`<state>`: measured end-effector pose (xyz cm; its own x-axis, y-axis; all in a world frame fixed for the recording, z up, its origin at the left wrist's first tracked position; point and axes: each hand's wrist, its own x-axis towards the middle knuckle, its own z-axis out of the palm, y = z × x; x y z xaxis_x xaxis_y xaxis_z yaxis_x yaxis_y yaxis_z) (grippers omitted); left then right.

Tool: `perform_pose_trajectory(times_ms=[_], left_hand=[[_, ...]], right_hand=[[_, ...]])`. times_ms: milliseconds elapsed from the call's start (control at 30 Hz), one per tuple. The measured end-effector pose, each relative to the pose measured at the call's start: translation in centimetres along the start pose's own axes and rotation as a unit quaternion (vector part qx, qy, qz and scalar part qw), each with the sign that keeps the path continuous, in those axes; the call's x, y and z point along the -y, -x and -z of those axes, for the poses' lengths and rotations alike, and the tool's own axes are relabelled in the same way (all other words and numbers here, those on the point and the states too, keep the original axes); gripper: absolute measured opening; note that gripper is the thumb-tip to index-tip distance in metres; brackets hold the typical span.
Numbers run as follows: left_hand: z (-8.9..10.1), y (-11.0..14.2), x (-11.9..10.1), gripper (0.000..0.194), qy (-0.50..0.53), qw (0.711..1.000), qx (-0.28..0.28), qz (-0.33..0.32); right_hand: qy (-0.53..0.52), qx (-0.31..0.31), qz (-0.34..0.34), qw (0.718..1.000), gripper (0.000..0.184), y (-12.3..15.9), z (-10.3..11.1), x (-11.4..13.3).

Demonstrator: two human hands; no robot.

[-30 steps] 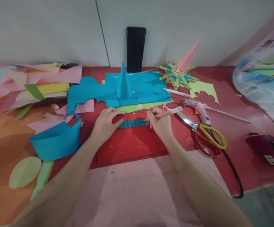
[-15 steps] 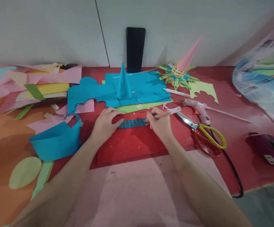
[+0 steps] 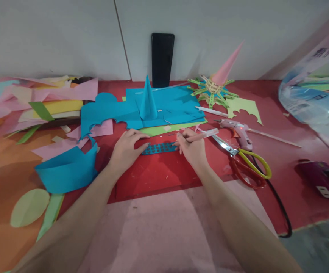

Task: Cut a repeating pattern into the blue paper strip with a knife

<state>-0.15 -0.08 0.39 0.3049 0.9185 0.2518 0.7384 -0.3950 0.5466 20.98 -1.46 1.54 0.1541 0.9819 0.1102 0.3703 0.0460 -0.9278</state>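
Note:
A narrow blue paper strip covered in rows of small dark, heart-like marks lies on a red sheet. My left hand holds the strip's left end, its thumb on the paper and its fingers curved above. At the right end, my right hand grips a pen with a pale pinkish barrel; its tip is hidden behind the fingers, close to the marks. Behind the hands stands a blue paper cone on blue sheets.
Scissors, a pink glue gun and its cord are right of my right hand. A blue paper band stands at left near paper scraps. A phone leans on the wall beside a pink-coned paper piece.
Both hands stay almost in place over the strip. The pen's rear end has shifted very slightly; the things around show no clear movement.

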Motion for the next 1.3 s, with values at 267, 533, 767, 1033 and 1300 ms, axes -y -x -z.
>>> perform_pose_trajectory(times_ms=[267, 533, 767, 1033, 1300], left_hand=[[-0.01, -0.05, 0.06, 0.018, -0.002, 1.0, -0.002, -0.006], [0.04, -0.02, -0.04, 0.019, 0.0, 1.0, -0.001, -0.006], [-0.04, -0.1, -0.06, 0.019, 0.002, 1.0, -0.002, -0.003], [-0.06, 0.0, 0.17, 0.018, 0.001, 1.0, -0.005, -0.005], [-0.07, -0.03, 0.1, 0.018, 0.001, 1.0, -0.002, -0.004]], right_hand=[[0.005, 0.015, 0.006, 1.0, 0.031, 0.05, -0.07, 0.05], [0.004, 0.002, -0.004, 1.0, 0.028, 0.07, 0.0, 0.12], [0.005, -0.004, -0.003, 1.0, 0.028, 0.09, -0.09, 0.26], [-0.002, 0.001, -0.005, 1.0, 0.03, 0.02, 0.05, 0.12], [-0.004, -0.001, -0.004, 1.0, 0.029, 0.0, -0.01, -0.01]])
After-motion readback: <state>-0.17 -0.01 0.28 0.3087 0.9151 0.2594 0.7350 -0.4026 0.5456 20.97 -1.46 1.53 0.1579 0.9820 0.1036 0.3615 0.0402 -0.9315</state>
